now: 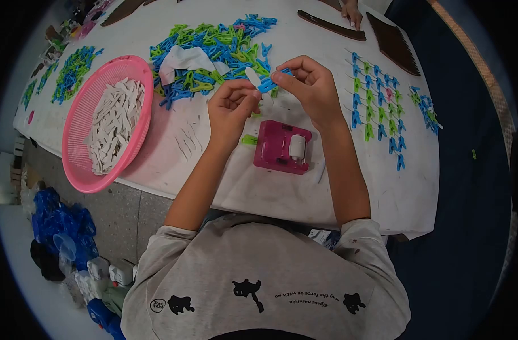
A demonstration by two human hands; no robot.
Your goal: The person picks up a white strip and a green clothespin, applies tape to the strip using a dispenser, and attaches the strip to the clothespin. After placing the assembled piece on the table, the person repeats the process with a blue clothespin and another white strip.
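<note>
Between my hands is a blue plastic clothespin (267,84), its upper end pinched by the thumb and fingers of my right hand (313,90). My left hand (231,110) is closed, its fingertips on a small white slip (252,76) that overlaps the clothespin's lower end. Below them on the table stands a pink tape dispenser (270,148) with a white roll (297,147). A green clothespin (249,139) lies against the dispenser's left side. Just beyond my hands spreads a heap of blue and green clothespins (199,42), with a crumpled white cloth (188,59) on it.
A pink basket (72,136) of white slips (120,122) leans over the table's left edge. Rows of clothespins (378,99) cover the right side. Brown saw-toothed pieces (392,42) lie at the far right, near another person's hand (352,12). Another clothespin pile (74,71) sits far left.
</note>
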